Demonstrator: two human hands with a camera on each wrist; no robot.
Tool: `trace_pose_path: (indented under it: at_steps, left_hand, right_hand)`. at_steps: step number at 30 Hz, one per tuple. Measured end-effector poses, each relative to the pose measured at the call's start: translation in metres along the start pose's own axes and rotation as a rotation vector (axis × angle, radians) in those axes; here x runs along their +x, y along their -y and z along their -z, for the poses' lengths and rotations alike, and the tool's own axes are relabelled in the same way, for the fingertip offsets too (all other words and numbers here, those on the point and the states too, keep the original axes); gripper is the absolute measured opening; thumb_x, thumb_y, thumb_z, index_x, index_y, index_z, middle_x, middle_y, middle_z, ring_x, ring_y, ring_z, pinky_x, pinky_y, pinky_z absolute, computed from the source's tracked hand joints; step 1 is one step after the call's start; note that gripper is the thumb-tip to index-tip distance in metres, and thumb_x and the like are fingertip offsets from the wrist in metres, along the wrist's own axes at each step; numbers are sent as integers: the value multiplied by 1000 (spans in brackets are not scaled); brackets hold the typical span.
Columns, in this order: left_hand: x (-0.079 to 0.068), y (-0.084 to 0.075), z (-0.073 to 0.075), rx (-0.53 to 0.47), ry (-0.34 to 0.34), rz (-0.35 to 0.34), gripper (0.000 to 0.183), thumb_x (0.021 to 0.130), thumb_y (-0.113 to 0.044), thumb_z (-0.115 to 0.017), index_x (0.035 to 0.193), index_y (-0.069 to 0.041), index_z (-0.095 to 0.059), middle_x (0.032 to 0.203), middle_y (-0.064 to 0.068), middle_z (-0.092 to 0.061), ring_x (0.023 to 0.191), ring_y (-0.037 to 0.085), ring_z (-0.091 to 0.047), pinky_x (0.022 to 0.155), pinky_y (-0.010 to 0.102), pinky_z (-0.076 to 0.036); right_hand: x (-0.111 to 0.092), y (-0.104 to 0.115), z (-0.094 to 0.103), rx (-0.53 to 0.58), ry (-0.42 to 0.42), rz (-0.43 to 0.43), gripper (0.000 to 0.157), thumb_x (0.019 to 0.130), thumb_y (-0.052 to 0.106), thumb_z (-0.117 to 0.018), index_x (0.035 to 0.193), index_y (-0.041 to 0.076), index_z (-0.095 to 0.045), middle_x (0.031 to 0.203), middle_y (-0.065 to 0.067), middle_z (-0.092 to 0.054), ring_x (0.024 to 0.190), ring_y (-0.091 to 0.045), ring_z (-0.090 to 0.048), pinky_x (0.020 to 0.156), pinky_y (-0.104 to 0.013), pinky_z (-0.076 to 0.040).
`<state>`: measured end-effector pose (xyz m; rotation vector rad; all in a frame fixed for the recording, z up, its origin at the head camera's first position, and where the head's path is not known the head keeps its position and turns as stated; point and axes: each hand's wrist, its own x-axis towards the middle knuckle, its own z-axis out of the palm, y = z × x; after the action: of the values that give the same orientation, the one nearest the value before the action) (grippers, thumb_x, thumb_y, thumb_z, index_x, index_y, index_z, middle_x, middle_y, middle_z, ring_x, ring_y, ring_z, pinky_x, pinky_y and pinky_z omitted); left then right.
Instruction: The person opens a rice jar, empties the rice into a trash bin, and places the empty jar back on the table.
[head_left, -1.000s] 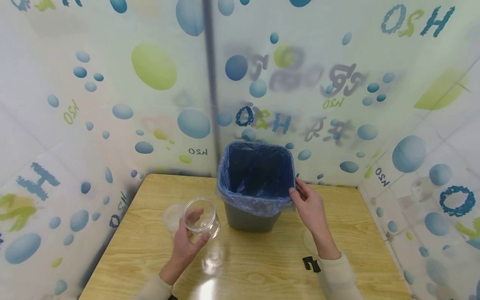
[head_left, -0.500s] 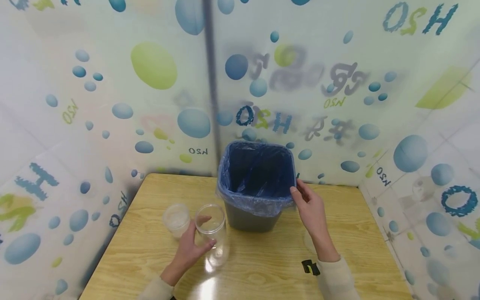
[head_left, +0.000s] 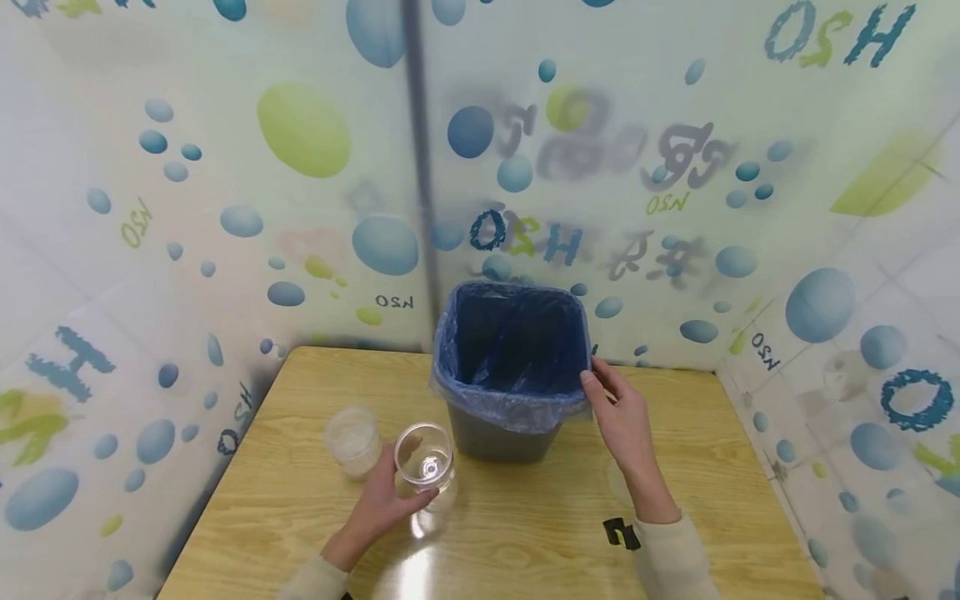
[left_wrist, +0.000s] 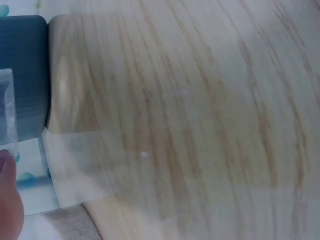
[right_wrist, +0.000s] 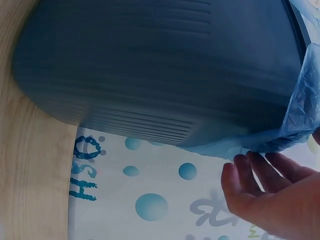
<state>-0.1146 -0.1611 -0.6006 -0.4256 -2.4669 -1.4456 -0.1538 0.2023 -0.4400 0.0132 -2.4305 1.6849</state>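
My left hand (head_left: 382,504) curls its thumb and fingers round a clear jar (head_left: 425,458), its open mouth facing up, just left of the bin's front. In the left wrist view only a thumb (left_wrist: 9,200) and a strip of the clear jar (left_wrist: 7,112) show. A dark grey trash bin (head_left: 502,442) stands at the middle back, lined with a blue bag (head_left: 517,408) folded over its rim. My right hand (head_left: 624,417) pinches the bin's right rim, thumb on top. In the right wrist view its fingertips (right_wrist: 240,159) touch the bag's outer fold.
A second clear container (head_left: 352,442) stands on the wooden table (head_left: 525,533), left of the jar. A faint clear round disc (head_left: 617,482) lies by the right forearm. A patterned curtain (head_left: 330,208) closes off the back and both sides.
My left hand has brought the jar rightward and down toward the table, away from the second container. My right hand stays on the bin's rim.
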Motion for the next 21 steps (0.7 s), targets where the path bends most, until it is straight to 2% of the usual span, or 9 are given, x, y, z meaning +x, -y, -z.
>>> trace_pose_path:
  at_steps: [4,8,16,21]
  left_hand:
    - [-2,7,-4,50,46,15,86,66,-25,-96,135,7,-54,122,19,-66,113,37,-65,98,59,-50]
    - [-5,11,-4,47,86,42,91,67,-27,-95,139,8,-52,125,24,-66,115,40,-65,100,60,-49]
    - [-6,13,-2,81,97,103,91,70,-33,-95,139,5,-51,126,24,-65,118,43,-63,101,61,-48]
    - [-5,18,-2,89,111,110,91,70,-32,-95,139,5,-50,127,23,-65,119,41,-63,103,60,-47]
  right_hand:
    - [0,0,1,21,-4,-5,57,107,40,-56,152,7,-51,152,-16,-52,138,-33,-50,113,-57,-40]
    - [-1,-2,3,47,-15,-7,56,107,40,-55,153,8,-49,153,-15,-50,138,-32,-49,113,-57,-39]
    - [-3,-8,6,31,-35,-7,55,109,41,-50,153,8,-49,155,-15,-47,139,-35,-46,114,-59,-36]
    - [-6,-13,8,17,-52,-31,55,110,42,-48,153,8,-49,156,-15,-47,140,-36,-45,114,-58,-35]
